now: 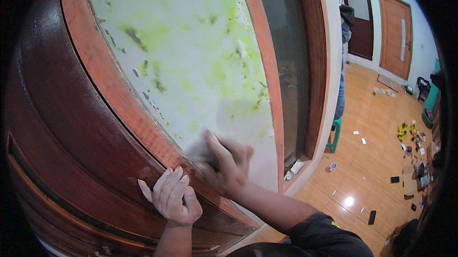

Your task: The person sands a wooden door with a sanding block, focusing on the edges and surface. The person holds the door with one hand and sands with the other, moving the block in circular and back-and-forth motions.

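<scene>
A white wall panel [191, 56] with yellow-green smears and dark chipped spots stands before me, edged by an orange-red wooden frame [109, 78]. My right hand [231, 161] is blurred by motion at its lower part, close to the left frame strip. Under its fingers shows a dark flat piece [202, 151], pressed to the wall; its kind is too smeared to tell. Below and to the left, my left hand [174, 197], whitened with dust, has its fingers stretched out against the frame's edge beside a dark brown wooden door [71, 109]. It holds nothing.
Right of the panel is a dark window [281, 56] in a brown frame. Farther right, a tiled floor [350, 161] carries a green stool [336, 135], bananas [402, 131], a black phone [371, 217] and scattered small items. An orange-brown door [395, 35] stands at the back.
</scene>
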`<state>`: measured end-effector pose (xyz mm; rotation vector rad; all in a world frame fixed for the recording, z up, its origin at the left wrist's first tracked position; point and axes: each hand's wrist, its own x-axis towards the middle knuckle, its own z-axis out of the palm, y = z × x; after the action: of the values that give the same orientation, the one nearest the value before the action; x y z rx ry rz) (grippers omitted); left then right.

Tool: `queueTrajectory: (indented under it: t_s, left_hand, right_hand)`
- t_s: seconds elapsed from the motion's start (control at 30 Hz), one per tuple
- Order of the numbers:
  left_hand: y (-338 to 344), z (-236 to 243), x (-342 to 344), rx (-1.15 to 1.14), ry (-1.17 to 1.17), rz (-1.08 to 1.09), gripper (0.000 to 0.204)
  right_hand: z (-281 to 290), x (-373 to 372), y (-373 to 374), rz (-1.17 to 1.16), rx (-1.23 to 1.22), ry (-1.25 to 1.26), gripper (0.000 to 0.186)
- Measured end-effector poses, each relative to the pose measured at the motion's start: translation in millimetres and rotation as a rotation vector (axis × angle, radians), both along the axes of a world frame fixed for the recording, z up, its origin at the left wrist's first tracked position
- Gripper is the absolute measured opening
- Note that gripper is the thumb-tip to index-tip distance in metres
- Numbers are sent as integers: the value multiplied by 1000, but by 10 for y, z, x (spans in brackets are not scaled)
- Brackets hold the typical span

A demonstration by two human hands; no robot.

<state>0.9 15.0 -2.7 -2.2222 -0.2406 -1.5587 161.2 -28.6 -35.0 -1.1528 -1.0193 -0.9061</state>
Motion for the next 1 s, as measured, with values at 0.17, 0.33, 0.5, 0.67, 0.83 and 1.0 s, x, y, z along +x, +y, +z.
queueTrajectory:
  t_s: [0.17, 0.33, 0.5, 0.67, 0.83, 1.0]
  left_hand:
    - [14, -13, 5, 5, -19, -12, 17]
    - [14, -15, 17, 0, -38, 1, 15]
    - [7, -14, 11, -17, -52, -10, 15]
    - [26, -27, -7, -1, -9, -13, 18]
    - [22, -36, -1, 3, 1, -5, 16]
    - [25, -38, 30, 0, -31, 31, 15]
  right_hand:
    - [-872, -63, -284, -40, -160, 32, 76]
    - [-28, -34, -33, 23, -131, 25, 73]
    - [456, -5, 74, 56, -109, 43, 73]
    - [-538, -69, -227, 21, -122, 69, 74]
    - [-520, -86, -139, 25, -47, 68, 68]
    - [316, -54, 128, 86, -33, 43, 72]
